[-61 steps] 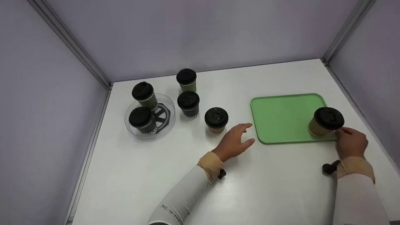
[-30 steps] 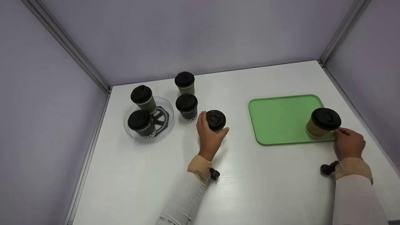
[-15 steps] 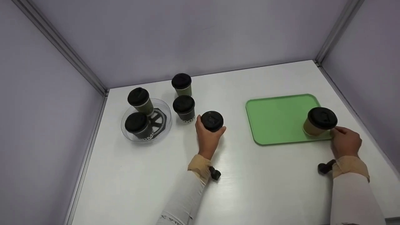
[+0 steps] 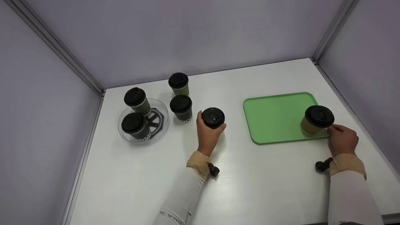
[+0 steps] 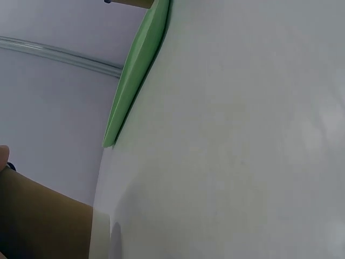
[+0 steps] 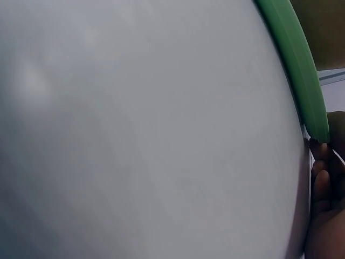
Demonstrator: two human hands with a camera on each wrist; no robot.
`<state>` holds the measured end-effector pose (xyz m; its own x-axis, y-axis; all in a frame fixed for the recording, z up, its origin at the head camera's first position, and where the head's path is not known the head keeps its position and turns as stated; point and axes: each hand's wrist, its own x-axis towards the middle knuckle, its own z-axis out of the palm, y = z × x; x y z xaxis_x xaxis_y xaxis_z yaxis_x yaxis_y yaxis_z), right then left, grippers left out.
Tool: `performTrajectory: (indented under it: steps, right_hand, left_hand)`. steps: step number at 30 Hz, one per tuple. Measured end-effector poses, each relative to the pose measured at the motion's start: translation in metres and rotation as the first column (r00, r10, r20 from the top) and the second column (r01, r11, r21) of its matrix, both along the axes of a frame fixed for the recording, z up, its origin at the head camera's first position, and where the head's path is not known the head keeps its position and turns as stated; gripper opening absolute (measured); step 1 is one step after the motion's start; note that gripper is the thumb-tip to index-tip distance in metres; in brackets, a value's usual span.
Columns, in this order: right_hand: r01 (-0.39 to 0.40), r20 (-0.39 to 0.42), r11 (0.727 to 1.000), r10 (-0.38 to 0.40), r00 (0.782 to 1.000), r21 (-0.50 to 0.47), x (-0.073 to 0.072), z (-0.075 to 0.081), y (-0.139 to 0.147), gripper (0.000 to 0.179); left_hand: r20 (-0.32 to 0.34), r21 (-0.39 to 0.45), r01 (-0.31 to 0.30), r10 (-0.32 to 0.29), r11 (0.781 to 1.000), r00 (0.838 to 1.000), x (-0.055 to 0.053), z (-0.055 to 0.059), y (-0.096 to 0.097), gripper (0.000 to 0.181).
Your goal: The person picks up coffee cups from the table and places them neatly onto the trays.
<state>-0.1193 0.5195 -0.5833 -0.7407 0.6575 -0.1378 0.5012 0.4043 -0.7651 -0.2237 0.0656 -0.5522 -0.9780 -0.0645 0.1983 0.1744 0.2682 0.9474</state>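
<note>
Head view: left hand (image 4: 208, 133) curls round a glossy black-lidded cup (image 4: 213, 117), left of the round-cornered green tray (image 4: 275, 115); base touching the surface (image 4: 259, 181) or not, can't tell. Squeeze too hard and that smooth, tapered, paper-looking wall could buckle! Right hand (image 4: 343, 139) pinches the tray's near-right corner; a tug might topple the brown cup (image 4: 315, 121) standing there.

Cup (image 5: 46, 216) in your left hand (image 4: 207, 136): brown, black lid (image 4: 213, 118)
Coffee cup (image 4: 310, 125) by your right hand (image 4: 343, 139): brown, black lid
Tray (image 4: 272, 117) at your right hand: plain green
Other cups (image 4: 180, 90) (image 4: 185, 115) (image 4: 142, 108) (image 4: 142, 132) left of your left hand: two green, two dark grey with white lettering, all black-lidded
Dish (image 4: 164, 123) well left: clear, dark wheel-like pattern
</note>
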Motion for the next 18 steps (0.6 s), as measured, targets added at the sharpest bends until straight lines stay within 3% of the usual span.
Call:
performTrajectory:
  steps: [18]
  right_hand:
    - [0.006,-0.031,0.999,-0.005,1.000,0.039,0.001,-0.002,-0.001,0.046]
  left_hand:
    - [-0.073,-0.103,0.107,-0.115,0.989,0.991,-0.020,0.025,0.033,0.107]
